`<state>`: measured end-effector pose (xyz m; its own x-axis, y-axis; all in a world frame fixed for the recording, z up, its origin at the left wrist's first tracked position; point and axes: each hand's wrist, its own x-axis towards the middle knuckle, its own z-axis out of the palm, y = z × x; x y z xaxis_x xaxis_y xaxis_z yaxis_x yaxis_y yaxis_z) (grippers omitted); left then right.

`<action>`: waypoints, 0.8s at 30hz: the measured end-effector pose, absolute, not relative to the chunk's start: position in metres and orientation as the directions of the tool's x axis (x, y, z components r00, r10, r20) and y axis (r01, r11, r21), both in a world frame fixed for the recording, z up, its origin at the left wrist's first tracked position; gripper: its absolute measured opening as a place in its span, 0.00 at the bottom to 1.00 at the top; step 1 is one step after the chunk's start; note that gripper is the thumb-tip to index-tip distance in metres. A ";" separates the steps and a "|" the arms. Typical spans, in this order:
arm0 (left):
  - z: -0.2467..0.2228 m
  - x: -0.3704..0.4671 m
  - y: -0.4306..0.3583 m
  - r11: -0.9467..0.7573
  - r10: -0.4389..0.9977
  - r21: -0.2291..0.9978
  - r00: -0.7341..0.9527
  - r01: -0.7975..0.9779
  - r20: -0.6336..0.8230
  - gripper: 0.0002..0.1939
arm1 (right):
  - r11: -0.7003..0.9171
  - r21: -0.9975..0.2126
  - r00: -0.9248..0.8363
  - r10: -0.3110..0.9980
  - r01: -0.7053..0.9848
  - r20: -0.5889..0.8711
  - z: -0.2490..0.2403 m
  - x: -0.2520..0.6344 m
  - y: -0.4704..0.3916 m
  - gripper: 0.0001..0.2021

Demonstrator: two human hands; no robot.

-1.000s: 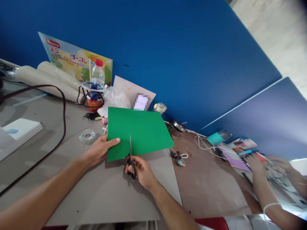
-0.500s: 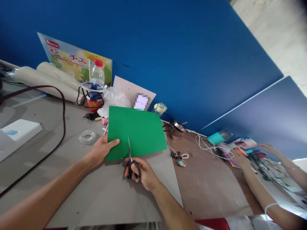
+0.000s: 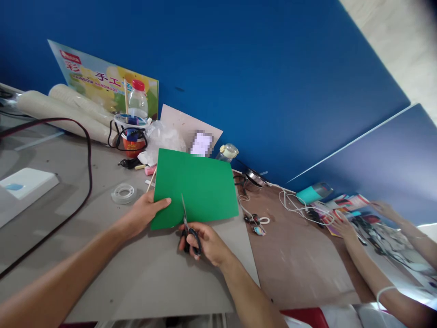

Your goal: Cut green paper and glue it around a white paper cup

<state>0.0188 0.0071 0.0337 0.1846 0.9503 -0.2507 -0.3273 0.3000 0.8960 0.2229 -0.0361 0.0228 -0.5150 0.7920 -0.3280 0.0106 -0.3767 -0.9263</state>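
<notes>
We see a clear, round plastic tape roll (image 3: 118, 197) just left of our left hand (image 3: 147, 210). That hand pinches the left edge of a flat, green paper sheet (image 3: 205, 187) on its right. Black-handled metal scissors (image 3: 185, 224) reach over the sheet's near edge, gripped by our right hand (image 3: 212, 246).

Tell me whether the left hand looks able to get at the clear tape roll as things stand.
Probably yes: the clear tape roll lies near the left hand, with nothing visible between them, though that hand would likely have to release the green sheet.
</notes>
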 end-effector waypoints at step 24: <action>0.031 0.016 0.008 0.447 0.884 0.826 0.315 -0.343 -0.347 0.21 | -0.257 -0.965 -0.451 0.856 0.051 -0.251 0.020 0.216 -0.040 0.31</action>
<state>0.0163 0.0078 0.0314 0.3146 0.8835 -0.3471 -0.3427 0.4467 0.8265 0.2158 -0.0396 0.0200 -0.4513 0.8563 -0.2513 0.0508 -0.2565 -0.9652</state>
